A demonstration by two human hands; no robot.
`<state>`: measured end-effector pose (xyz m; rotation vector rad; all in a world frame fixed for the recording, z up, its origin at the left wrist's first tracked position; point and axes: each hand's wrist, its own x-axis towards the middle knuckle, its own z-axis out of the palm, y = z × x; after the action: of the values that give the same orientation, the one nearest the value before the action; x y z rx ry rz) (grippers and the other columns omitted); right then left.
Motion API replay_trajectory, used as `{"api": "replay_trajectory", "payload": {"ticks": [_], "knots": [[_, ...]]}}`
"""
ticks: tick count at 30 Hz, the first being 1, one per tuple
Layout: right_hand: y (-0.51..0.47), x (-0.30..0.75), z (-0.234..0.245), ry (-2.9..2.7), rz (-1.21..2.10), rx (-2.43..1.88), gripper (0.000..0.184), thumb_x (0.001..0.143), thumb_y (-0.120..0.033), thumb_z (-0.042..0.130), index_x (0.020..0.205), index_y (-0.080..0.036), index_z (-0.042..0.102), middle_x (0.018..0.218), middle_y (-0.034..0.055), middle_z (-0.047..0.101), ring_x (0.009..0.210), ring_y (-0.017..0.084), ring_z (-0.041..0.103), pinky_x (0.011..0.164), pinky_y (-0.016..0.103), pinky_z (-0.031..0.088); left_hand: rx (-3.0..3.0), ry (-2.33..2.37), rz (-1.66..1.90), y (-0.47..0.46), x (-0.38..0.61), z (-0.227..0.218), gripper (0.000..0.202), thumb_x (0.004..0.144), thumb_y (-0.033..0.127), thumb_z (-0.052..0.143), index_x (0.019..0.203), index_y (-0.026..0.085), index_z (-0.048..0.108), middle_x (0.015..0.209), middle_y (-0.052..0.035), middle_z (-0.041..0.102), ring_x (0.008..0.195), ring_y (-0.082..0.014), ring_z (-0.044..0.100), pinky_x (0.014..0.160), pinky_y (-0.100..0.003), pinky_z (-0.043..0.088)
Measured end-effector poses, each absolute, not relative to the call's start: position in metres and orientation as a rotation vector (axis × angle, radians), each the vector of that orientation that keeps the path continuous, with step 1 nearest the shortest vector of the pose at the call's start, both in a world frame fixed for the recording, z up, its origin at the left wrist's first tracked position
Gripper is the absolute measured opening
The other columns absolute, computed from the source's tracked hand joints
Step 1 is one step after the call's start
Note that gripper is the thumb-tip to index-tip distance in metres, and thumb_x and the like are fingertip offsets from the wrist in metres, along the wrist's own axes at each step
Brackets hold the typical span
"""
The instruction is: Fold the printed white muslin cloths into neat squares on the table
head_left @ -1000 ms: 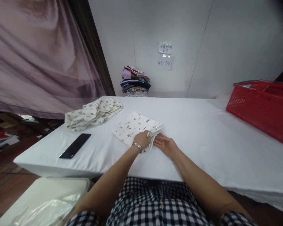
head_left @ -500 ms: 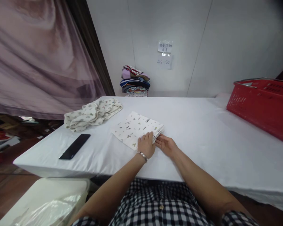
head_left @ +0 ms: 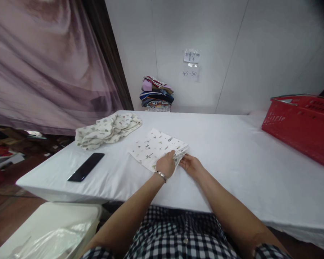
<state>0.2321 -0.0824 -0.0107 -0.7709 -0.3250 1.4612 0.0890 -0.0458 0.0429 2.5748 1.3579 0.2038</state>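
Note:
A white cloth (head_left: 156, 147) with small printed figures lies folded into a flat, layered square on the white-covered table. My left hand (head_left: 166, 165), with a bracelet at the wrist, grips its near right corner, fingers curled over the layers. At the right edge my right hand (head_left: 192, 166) has its fingers closed on the stacked layers, fingertips partly hidden by the fabric. A second printed cloth (head_left: 108, 131) lies crumpled at the table's far left.
A black phone (head_left: 86, 167) rests on the table's left side. At the right stands a red plastic basket (head_left: 299, 126). A stack of folded clothes (head_left: 157, 94) sits against the back wall. Below the left front edge is a white bin (head_left: 54, 223) with clear plastic on it.
My left hand has gone from lying flat on the cloth to curling round its corner, lifting the layers slightly. My right hand stays at the right edge. The view has shifted slightly.

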Motion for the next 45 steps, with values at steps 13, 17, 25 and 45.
{"api": "replay_trajectory", "payload": {"ticks": [13,17,25,45], "knots": [[-0.062,0.219,-0.013,-0.362,1.171,-1.111,0.016,0.067,-0.005,0.054,0.077,-0.018,0.058,0.067,0.0013,0.066,0.057,0.014,0.062,0.062,0.033,0.057,2.581,1.369,0.29,-0.049,0.091,0.036,0.05,0.083,0.018,0.035,0.132,0.024,0.034,0.128,-0.0058,0.05,0.097,-0.0206,0.058,0.078,-0.032,0.045],[-0.07,0.218,-0.012,-0.405,1.118,-1.095,0.012,0.064,-0.009,0.058,0.072,-0.018,0.058,0.063,-0.0004,0.065,0.055,0.013,0.061,0.058,0.029,0.056,2.616,1.35,0.322,-0.053,0.092,0.033,0.051,0.081,0.014,0.035,0.132,0.023,0.034,0.129,-0.0054,0.049,0.101,-0.0196,0.055,0.083,-0.031,0.044],[-0.078,0.217,-0.006,-0.378,1.103,-1.072,0.011,0.062,-0.013,0.058,0.072,-0.016,0.06,0.065,0.0004,0.065,0.053,0.01,0.057,0.053,0.023,0.052,2.692,1.38,0.346,-0.057,0.096,0.03,0.047,0.083,0.013,0.035,0.129,0.022,0.036,0.123,-0.007,0.051,0.097,-0.0179,0.056,0.083,-0.031,0.044],[-0.07,0.236,-0.012,-0.278,1.225,-0.75,0.045,0.06,-0.001,0.055,0.098,-0.025,0.052,0.083,-0.004,0.066,0.062,0.01,0.06,0.053,0.02,0.049,2.82,1.265,0.047,-0.042,0.141,0.048,0.054,0.08,0.014,0.041,0.133,0.02,0.031,0.13,-0.0143,0.042,0.107,-0.0271,0.049,0.083,-0.042,0.043]]}}
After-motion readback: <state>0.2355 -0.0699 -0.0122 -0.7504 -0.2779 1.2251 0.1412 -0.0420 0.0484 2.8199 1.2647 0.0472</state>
